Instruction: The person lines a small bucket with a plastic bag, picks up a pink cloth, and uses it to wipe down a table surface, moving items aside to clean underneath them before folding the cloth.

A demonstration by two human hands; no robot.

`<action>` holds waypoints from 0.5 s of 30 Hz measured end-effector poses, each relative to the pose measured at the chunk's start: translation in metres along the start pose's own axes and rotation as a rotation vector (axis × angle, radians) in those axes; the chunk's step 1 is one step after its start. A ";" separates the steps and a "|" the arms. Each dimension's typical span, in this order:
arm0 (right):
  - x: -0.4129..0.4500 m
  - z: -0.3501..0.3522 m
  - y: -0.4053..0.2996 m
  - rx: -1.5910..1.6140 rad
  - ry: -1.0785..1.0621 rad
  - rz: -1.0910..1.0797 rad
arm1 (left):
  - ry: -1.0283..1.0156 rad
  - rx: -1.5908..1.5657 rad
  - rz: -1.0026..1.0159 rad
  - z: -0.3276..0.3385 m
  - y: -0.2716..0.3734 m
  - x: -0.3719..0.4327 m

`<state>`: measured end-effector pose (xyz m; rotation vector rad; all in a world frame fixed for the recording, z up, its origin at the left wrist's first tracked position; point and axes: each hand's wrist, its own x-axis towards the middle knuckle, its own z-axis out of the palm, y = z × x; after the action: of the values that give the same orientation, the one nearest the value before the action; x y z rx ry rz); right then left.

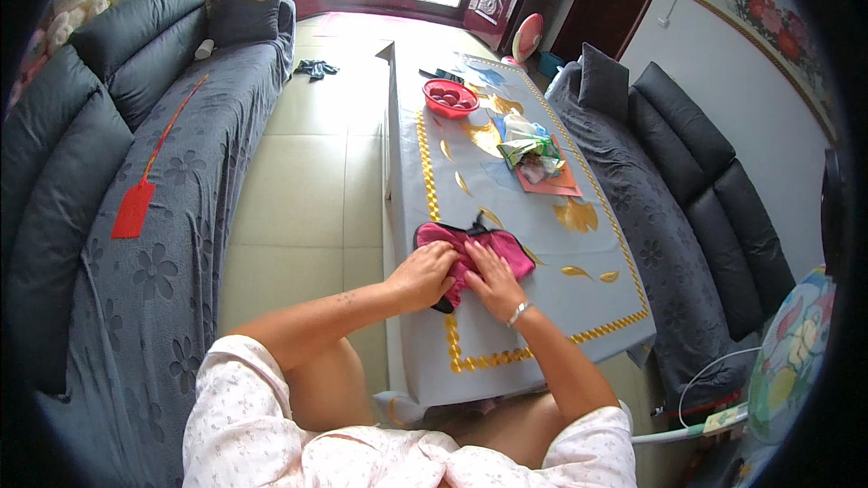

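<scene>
A magenta cloth piece with black edging [512, 252] lies folded or bunched on the near part of the table [488, 376], which wears a grey tablecloth. On its left side rests my left hand [426, 276], fingers bent over the fabric; whether they pinch it is hidden. My right hand [496, 281], with a silver-coloured bracelet at the wrist, lies palm down on the middle of the cloth, thumb apart from the extended fingers. A dark tie or strap end sticks up at the cloth's far edge.
Farther along the table stand a red plastic basket [450, 108] of round dark-red fruit and a heap of plastic packaging [532, 149]. Covered sofas flank both sides. A red fly swatter [134, 209] lies on the left sofa [169, 264]. An electric fan [793, 359] stands at near right.
</scene>
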<state>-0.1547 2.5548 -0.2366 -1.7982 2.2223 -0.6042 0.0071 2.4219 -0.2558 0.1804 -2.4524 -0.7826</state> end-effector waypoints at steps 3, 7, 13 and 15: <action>-0.057 -0.005 -0.014 -0.212 -0.004 -0.071 | -0.168 0.150 0.135 -0.001 0.020 -0.020; -0.116 -0.022 -0.040 -0.228 0.026 -0.189 | -0.343 0.123 0.261 -0.010 0.055 -0.046; -0.099 -0.018 -0.053 -0.282 0.026 -0.288 | -0.359 -0.003 0.204 -0.031 0.045 -0.053; -0.071 -0.005 -0.041 -0.322 0.060 -0.281 | -0.356 0.051 0.143 -0.035 0.027 -0.034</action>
<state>-0.1048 2.6176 -0.2202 -2.3062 2.2244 -0.3666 0.0553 2.4368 -0.2324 -0.1262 -2.7831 -0.7417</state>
